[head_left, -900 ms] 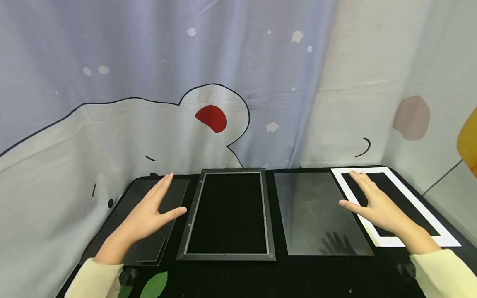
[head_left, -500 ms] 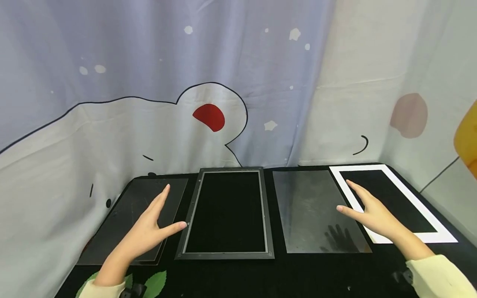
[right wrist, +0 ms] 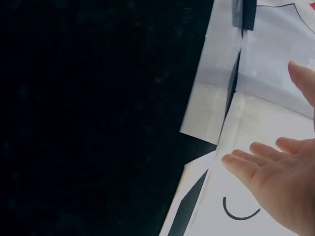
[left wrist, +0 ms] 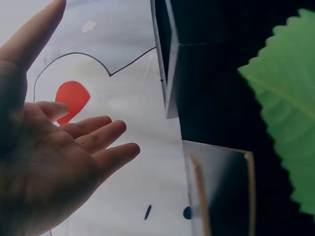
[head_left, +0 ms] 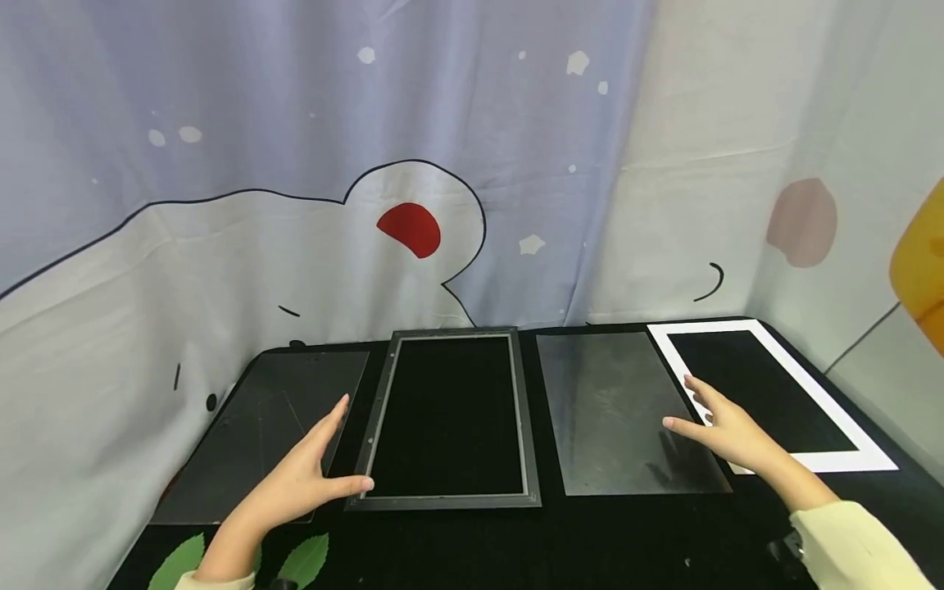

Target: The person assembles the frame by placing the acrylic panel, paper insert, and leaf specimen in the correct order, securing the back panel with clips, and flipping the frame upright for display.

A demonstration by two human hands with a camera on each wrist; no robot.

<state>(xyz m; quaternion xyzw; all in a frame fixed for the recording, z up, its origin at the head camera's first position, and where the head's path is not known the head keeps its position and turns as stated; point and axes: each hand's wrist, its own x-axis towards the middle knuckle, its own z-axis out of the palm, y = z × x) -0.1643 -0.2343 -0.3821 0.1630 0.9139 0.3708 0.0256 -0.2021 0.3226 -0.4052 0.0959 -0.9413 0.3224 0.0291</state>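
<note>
We note four flat pieces laid in a row on the black cloth-covered surface (head_left: pixel 605 541). From the left: a dark grey, glossy rectangular panel (head_left: pixel 243 442), a dark grey rectangular frame (head_left: pixel 442 501), a clear, shiny rectangular sheet (head_left: pixel 605 401) and a white rectangular mat with a black-looking window (head_left: pixel 848 461). None is stacked on its neighbour; we judge the spacing keeps every edge within reach and each piece easy to tell apart. The frame sits near the middle, perhaps to suit either hand. The sheet and mat lie just beside each other.

Hands: neither holds anything. The left hand (head_left: pixel 302 483) hangs over the gap between panel and frame, thumb set wide of the fingers, its grip spread. In the head view the thumb tip overlaps the frame's near left corner; the left wrist view shows the hand apart from it. The right hand (head_left: pixel 730 430) hovers over the inner edge of the mat, thumb pointing across the sheet, fingers relaxed and grip spread. We read both poses as poised rather than bearing weight. Green leaves (head_left: pixel 306 560) show beside the left wrist.
</note>
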